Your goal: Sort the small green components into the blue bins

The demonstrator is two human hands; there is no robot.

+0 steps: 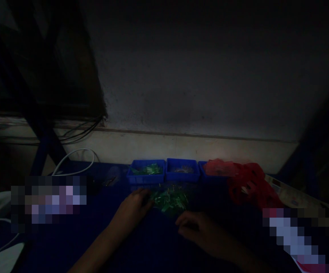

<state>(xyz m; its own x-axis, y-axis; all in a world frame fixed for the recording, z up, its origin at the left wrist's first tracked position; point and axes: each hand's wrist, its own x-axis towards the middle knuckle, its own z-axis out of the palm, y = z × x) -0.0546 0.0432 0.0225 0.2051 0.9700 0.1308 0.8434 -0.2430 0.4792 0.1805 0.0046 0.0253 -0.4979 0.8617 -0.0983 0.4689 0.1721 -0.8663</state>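
Note:
A pile of small green pieces with shiny metallic bits [170, 200] lies on the dark blue table [141, 246]. My left hand [136, 204] rests at the pile's left edge, fingers curled; the fingertips are too dark to make out. Right of and below the pile is my right hand [197, 227], with thumb and fingers bent toward each other; anything between them is too small to see. Behind the pile stand a blue bin with green pieces [145, 182], a middle blue bin with small pale pieces [182, 176], and a third bin [202, 167] partly covered by a red bag [220, 167].
Crumpled red material [256, 185] lies at the right beside a long pale box [292, 195]. A white cable [92, 151] loops at the back left. A small clear item [112, 177] sits left of the bins. Blurred patches hide areas at both sides. A wall [181, 87] stands behind.

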